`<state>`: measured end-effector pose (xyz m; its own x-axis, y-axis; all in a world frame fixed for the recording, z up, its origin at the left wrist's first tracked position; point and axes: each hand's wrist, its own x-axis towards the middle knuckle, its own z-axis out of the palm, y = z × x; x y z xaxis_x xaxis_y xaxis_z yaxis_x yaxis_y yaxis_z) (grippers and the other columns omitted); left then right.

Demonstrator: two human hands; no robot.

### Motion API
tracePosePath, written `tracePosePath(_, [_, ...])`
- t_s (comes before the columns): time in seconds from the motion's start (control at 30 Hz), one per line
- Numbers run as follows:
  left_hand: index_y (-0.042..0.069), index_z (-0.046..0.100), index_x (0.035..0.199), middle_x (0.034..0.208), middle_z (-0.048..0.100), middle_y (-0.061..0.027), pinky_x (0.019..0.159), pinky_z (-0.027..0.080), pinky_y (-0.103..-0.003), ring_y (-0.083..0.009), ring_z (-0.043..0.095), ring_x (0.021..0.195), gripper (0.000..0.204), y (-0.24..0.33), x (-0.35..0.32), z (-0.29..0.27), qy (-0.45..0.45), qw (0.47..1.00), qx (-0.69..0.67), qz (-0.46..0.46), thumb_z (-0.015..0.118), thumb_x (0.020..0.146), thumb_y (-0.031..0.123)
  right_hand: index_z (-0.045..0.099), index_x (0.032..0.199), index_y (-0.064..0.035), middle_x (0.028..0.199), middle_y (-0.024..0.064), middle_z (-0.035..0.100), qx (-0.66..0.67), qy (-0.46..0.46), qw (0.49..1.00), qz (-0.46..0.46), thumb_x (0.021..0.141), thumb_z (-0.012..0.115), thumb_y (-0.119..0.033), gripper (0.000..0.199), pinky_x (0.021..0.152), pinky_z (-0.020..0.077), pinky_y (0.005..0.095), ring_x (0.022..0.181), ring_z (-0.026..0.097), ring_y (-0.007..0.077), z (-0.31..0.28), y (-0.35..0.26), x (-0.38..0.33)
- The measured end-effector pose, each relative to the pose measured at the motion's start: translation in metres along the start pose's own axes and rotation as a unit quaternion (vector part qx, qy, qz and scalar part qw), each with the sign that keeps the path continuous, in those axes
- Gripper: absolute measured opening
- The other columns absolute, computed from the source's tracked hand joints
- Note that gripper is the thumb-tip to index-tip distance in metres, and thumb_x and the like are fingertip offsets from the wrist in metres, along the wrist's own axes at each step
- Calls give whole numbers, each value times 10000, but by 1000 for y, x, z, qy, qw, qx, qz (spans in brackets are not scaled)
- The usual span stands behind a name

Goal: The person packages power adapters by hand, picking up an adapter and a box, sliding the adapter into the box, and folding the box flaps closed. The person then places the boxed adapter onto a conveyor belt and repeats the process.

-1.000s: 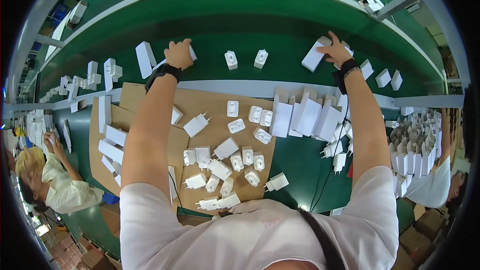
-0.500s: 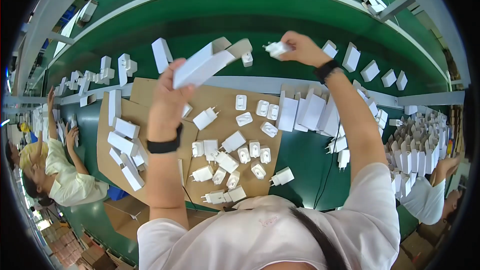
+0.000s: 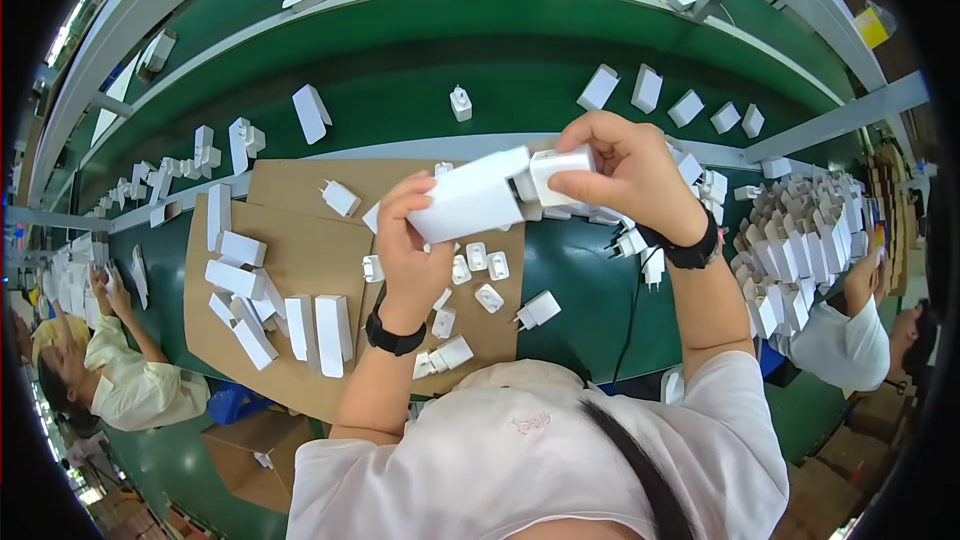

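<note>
My left hand (image 3: 405, 250) is wrapped around a long white box (image 3: 468, 198), tilted up to the right above the table. Between the thumb and fingers of my right hand (image 3: 640, 180) is a white plug charger (image 3: 555, 178), held at the box's right end. Whether its tip is inside the box cannot be made out. Below them, several white chargers (image 3: 540, 310) and small white plug pieces (image 3: 489, 298) lie on a brown cardboard sheet (image 3: 285, 230) and the green table. My forearms and the held box hide part of them.
Closed white boxes (image 3: 333, 335) lie at the left of the cardboard. On the green strip beyond stand a charger (image 3: 460, 103) and several boxes (image 3: 599, 88). Many open boxes (image 3: 790, 250) stand at the right. A black cable (image 3: 630, 330) crosses the table. People work on both sides.
My right hand has come back from the green strip with the charger and met the box's end. My left hand has lowered the box toward me and rightward. The view has shifted slightly.
</note>
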<state>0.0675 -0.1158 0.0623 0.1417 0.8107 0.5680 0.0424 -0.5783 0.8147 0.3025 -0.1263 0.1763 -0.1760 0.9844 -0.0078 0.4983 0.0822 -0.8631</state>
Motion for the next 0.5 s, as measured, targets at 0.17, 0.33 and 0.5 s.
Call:
tracePosePath(0.17, [91, 319, 1055, 1200, 398, -155, 867, 467, -348, -258, 480, 1100, 602, -3, -13, 16, -2, 997, -73, -39, 641, 625, -182, 557, 810, -30, 744, -1, 558, 173, 72, 981, -48, 674, 784, -103, 275, 538, 380, 175, 624, 480, 36, 20, -5, -2])
tracePosePath(0.33, [85, 309, 1037, 1195, 394, -161, 883, 450, -355, -241, 472, 1077, 610, -12, -21, 37, 64, 992, -77, -74, 658, 608, -174, 629, 850, -51, 936, 66, 602, -127, 147, 968, -162, 705, 755, -151, 216, 697, 461, 257, 903, 560, 134, 27, 3, 3])
tracePosePath(0.5, [83, 294, 1015, 1174, 384, -156, 894, 425, -357, -239, 459, 1055, 632, -19, -14, 47, 151, 981, -95, -80, 700, 578, -126, 460, 1256, -71, 1223, 92, 506, 61, 133, 987, -66, 739, 705, -144, 576, 842, 439, 317, 1111, 481, 194, 33, 16, 7])
